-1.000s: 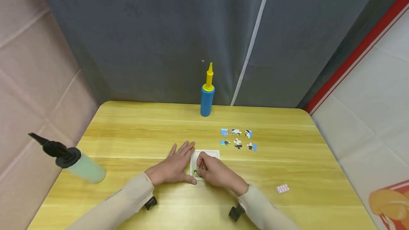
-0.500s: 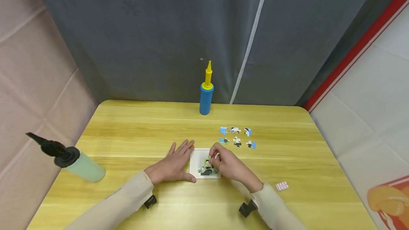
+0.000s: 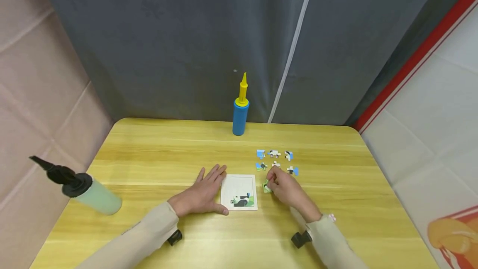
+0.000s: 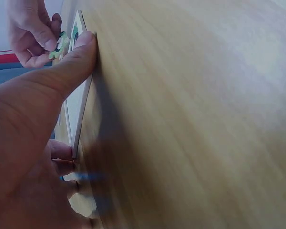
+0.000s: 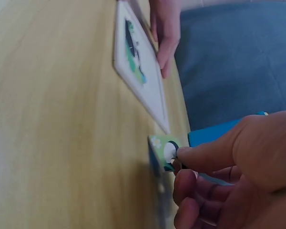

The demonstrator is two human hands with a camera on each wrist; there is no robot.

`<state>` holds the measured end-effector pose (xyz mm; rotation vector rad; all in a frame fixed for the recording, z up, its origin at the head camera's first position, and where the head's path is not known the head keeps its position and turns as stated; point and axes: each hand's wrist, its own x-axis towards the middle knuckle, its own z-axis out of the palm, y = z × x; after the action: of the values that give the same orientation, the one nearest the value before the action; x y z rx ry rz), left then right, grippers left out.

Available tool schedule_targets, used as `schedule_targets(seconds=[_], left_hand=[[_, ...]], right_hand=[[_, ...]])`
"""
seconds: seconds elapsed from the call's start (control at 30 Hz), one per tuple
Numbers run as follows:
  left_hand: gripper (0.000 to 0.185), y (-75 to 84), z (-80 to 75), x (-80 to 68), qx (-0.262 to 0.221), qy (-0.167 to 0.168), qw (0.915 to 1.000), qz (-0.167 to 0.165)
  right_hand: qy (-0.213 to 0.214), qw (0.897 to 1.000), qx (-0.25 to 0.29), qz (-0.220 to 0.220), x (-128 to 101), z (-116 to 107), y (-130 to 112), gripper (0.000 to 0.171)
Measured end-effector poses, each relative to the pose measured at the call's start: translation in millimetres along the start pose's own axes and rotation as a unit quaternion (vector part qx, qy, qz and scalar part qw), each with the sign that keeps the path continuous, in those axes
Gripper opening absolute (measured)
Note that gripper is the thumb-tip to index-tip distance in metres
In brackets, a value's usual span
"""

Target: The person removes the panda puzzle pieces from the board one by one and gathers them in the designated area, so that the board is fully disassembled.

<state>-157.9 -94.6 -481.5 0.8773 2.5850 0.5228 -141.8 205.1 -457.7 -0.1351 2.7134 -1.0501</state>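
My right hand [image 3: 285,188] pinches a green puzzle piece [image 5: 163,150] between thumb and fingers, just right of a white puzzle frame [image 3: 237,182]. In the right wrist view the piece shows a white flower and a black-and-white shape. My left hand [image 3: 203,192] lies with spread, straight fingers against the frame's left edge, the thumb at its near corner. Joined puzzle pieces [image 3: 242,200] with a green and black picture fill the near right part of the frame. Beyond my right hand lie several loose pieces [image 3: 274,153] in two rows, one partly hidden by the fingers.
A blue hand pump [image 3: 240,118] with a yellow top stands at the table's back edge. A pale green pump [image 3: 100,196] with a black top stands at the left. A small pink block [image 3: 332,217] is partly covered by my right sleeve.
My right hand has lifted the green piece out of the frame and moved it right, past the frame's edge. The joined pieces in the frame came into sight. My left hand stayed put.
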Motion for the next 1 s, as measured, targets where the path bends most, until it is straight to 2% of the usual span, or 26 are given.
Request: schedule_targets(seconds=[0.37, 0.73, 1.0], left_hand=[[0.124, 1.0, -0.3, 0.1, 0.001, 0.005, 1.0000, 0.003], [0.124, 0.5, -0.6, -1.4, -0.004, 0.004, 1.0000, 0.004], [0.124, -1.1, 0.6, -1.7, -0.002, 0.008, 0.9999, 0.009]], right_hand=[[0.024, 0.999, -0.035, 0.020, 2.6, 10.5, 4.0, 0.008], [0.056, 0.996, -0.067, 0.009, 3.3, 15.5, 0.8, 0.010], [0.058, 0.996, -0.063, 0.015, 1.3, 14.0, -2.6, 0.013]])
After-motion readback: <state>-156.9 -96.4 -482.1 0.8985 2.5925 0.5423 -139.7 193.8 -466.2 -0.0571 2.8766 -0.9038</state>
